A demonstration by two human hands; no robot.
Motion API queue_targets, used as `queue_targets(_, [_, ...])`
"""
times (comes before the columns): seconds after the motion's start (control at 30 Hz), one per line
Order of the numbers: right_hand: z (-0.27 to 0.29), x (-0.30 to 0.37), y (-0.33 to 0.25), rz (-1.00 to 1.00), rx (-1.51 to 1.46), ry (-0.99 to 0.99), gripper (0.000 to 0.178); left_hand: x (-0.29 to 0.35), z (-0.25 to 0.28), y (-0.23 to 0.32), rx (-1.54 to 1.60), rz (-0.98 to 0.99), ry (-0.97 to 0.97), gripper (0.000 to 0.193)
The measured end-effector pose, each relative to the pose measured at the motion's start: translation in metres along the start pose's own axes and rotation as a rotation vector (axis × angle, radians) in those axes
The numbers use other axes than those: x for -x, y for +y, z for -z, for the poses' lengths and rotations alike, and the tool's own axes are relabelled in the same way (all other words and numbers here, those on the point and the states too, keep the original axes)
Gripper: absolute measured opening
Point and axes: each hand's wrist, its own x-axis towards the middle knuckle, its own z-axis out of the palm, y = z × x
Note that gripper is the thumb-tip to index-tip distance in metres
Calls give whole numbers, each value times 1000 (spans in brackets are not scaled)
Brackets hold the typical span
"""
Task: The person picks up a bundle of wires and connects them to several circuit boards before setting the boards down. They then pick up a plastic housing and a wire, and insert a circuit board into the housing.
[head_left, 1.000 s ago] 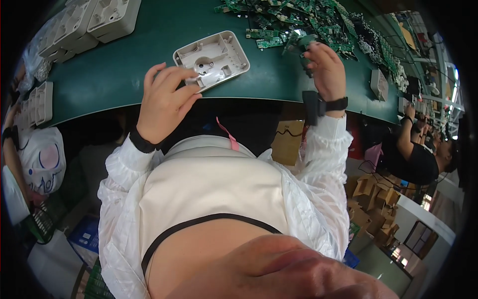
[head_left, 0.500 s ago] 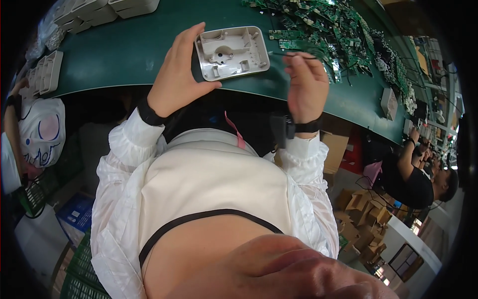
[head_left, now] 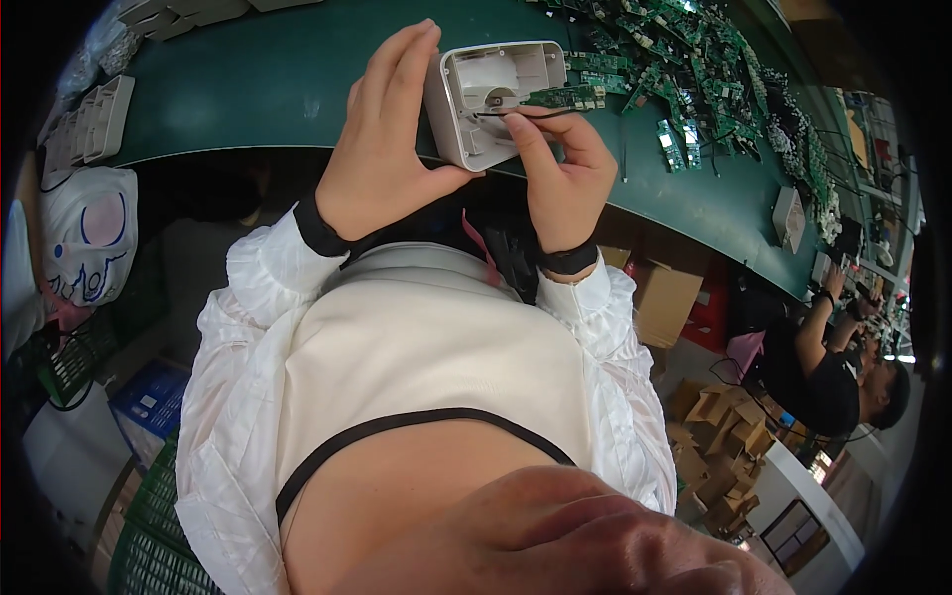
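My left hand (head_left: 369, 164) is closed around the left side of a white plastic housing (head_left: 453, 124), fingers along the far edge and thumb at its near edge. The housing is tilted up at the table's edge, its hollow inside showing. My right hand (head_left: 570, 183) pinches a small green circuit board (head_left: 567, 97) with a black cable at the housing's right side. The board's inner end reaches over the hollow. My fingers cover part of both board and cable, and whether the board touches the housing inside I cannot tell.
A large heap of green circuit boards (head_left: 684, 74) with wires lies at the right on the green table (head_left: 248, 94). More white housings (head_left: 104, 119) stand at the left. Another white housing (head_left: 789, 218) sits at the right edge. Co-workers sit on both sides; cardboard boxes (head_left: 719, 436) fill the floor.
My right hand has moved left to the housing, bringing the circuit board over its hollow. The housing has shifted slightly right and tilted, with my left hand still on it.
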Motion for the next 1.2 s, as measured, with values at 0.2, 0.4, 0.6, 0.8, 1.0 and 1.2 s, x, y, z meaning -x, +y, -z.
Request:
queue_targets(0.2, [1, -3, 6, 185, 190, 81, 12, 0, 1, 3, -29, 30, -38, 108])
queue_targets(0.4, [-4, -4, -2, 439, 349, 61, 14, 0, -3, 6, 107, 35, -49, 101])
queue_targets(0.6, [6, -11, -10, 368, 420, -75, 15, 7, -11, -1, 392, 155, -83, 100])
queue_targets(0.8, [13, -13, 12, 239, 81, 107, 31, 5, -8, 2, 394, 241, -133, 102])
queue_targets(1.0, [15, -19, -5, -79, -332, 60, 32, 5, -10, -2, 337, 162, -107, 105])
queue_targets(1.2, [25, -27, -4, 170, -277, -53, 37, 3, -9, -2, 327, 178, -126, 105])
